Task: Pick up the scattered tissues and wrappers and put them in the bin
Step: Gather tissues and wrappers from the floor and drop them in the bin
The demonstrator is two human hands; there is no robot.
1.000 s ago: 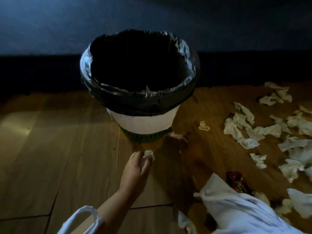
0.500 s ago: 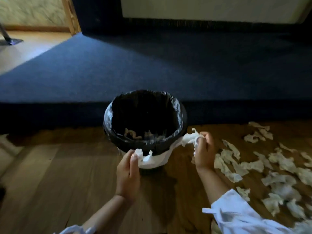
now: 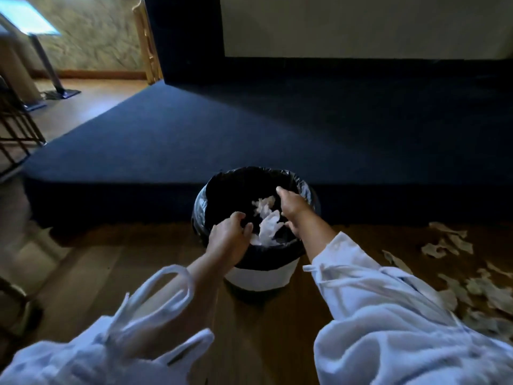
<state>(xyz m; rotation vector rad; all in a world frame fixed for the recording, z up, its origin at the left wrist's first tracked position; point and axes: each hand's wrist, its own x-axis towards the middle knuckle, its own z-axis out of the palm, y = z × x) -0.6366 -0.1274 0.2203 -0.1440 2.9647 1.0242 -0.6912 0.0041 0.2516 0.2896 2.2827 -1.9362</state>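
The bin (image 3: 261,276) is white with a black liner and stands on the wooden floor against a carpeted step. Both my hands are over its mouth. My left hand (image 3: 229,240) hangs over the near rim with its fingers loosely curled and nothing visible in them. Farther in, my right hand (image 3: 291,209) has its fingers spread. White tissues (image 3: 268,220) lie loose between the two hands inside the liner. Several more scattered tissues (image 3: 444,245) lie on the floor to the right.
A dark blue carpeted platform (image 3: 249,120) rises right behind the bin. A metal stand's foot (image 3: 61,91) and a wire rack (image 3: 16,129) are at the far left. My white sleeves (image 3: 388,315) fill the lower view.
Both hands carried their tissues from beside the bin up over its mouth and let them go; the tissues are now inside the liner. The camera has risen and pulled back.
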